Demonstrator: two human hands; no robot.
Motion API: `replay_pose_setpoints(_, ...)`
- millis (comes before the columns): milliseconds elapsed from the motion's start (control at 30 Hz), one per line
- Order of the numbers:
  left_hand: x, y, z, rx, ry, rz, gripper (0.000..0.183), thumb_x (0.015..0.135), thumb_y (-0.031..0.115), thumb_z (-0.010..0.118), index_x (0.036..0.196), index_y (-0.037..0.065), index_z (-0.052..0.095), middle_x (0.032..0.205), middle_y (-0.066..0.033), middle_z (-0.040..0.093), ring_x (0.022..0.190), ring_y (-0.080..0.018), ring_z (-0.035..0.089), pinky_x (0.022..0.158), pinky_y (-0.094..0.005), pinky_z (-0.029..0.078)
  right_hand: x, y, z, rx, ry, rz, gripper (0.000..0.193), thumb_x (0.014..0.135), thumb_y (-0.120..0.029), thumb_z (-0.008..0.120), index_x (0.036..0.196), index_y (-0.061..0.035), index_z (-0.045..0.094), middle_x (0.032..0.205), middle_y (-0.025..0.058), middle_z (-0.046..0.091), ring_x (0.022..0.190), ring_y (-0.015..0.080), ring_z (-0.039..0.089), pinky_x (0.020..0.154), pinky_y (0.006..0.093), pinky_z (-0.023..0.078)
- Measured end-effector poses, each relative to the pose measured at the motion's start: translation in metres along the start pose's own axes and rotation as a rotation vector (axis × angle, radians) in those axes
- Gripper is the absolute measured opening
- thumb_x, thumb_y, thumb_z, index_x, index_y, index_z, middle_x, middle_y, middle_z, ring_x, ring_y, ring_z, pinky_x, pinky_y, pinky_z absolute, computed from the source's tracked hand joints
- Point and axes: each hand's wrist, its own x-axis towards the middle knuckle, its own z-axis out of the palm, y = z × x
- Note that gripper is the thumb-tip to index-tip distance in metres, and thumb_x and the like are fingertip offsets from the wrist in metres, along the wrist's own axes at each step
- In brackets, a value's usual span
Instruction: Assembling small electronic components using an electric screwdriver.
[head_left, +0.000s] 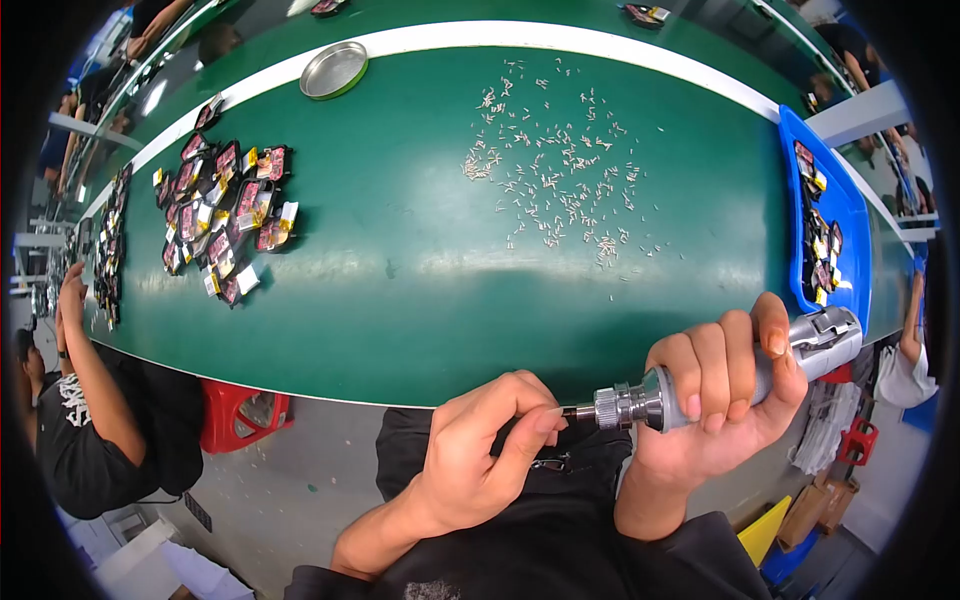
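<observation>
My right hand (720, 385) is wrapped round a grey electric screwdriver (655, 398) with a knurled metal nose, held level and pointing left. Its slim dark bit (580, 411) reaches my left hand (490, 440), whose thumb and forefinger are pinched together at the tip. Whatever sits between those fingertips is too small and covered to make out. Both hands are just off the table's near edge, in front of my body. Farther off, many tiny silvery screw-like pieces (570, 165) lie scattered on the green table (390, 240).
A heap of small black units with pink and yellow labels (225, 215) lies at left. A round metal tin (335, 70) stands at the back. A blue tray (858, 240) at right holds more units. A co-worker (110, 420) sits at left near a red stool (240, 412).
</observation>
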Motion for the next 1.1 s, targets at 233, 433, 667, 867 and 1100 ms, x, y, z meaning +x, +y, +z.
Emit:
replay_pose_setpoints(233,0.015,0.016,-0.025,0.265,0.129,0.089,0.026,0.096,0.013,0.048,0.104,-0.008,0.061,0.082,-0.014,0.064,0.07,-0.0183,0.06,0.064,-0.0266,0.049,0.002,-0.007,-0.005,0.004,0.037,-0.034,0.009,0.091,-0.014,0.046,0.091,-0.0057,0.045,0.053,-0.0014,0.037,0.045,0.0081,0.037,0.048,0.0255,0.036)
replay_pose_setpoints(433,0.003,0.005,-0.017,0.021,0.034,0.005,0.024,0.076,-0.011,0.066,0.099,-0.007,0.06,0.087,-0.0127,0.064,0.069,-0.013,0.059,0.063,-0.0238,0.047,0.003,-0.006,-0.003,0.037,0.054,-0.046,0.009,0.091,-0.014,0.047,0.091,-0.0055,0.045,0.053,-0.0012,0.037,0.045,0.008,0.037,0.048,0.0254,0.036)
replay_pose_setpoints(667,0.002,-0.003,0.0,-0.008,0.099,0.135,0.017,0.075,-0.013,0.066,0.091,-0.008,0.062,0.084,-0.0147,0.065,0.068,-0.016,0.06,0.062,-0.0254,0.048,0.001,-0.009,-0.006,0.064,0.052,-0.023,0.014,0.092,-0.019,0.039,0.092,-0.0088,0.048,0.054,-0.0013,0.039,0.044,0.0102,0.039,0.052,0.0289,0.038)
replay_pose_setpoints(867,0.001,0.0,-0.001,-0.139,0.072,0.03,0.005,0.084,-0.008,0.059,0.088,-0.009,0.062,0.083,-0.0158,0.064,0.07,-0.0167,0.062,0.058,-0.0241,0.048,-0.001,-0.012,-0.001,0.073,0.048,-0.048,0.014,0.092,-0.019,0.038,0.093,-0.009,0.048,0.054,-0.0014,0.039,0.044,0.0104,0.039,0.052,0.0288,0.038)
replay_pose_setpoints(1100,-0.002,-0.003,-0.001,-0.259,0.042,-0.019,0.012,0.09,0.0,0.056,0.087,-0.01,0.062,0.082,-0.0158,0.064,0.069,-0.0157,0.061,0.057,-0.0226,0.046,-0.003,-0.009,-0.001,0.06,0.044,-0.017,0.015,0.092,-0.02,0.038,0.093,-0.0092,0.048,0.054,-0.0014,0.039,0.044,0.0105,0.038,0.052,0.0289,0.037)
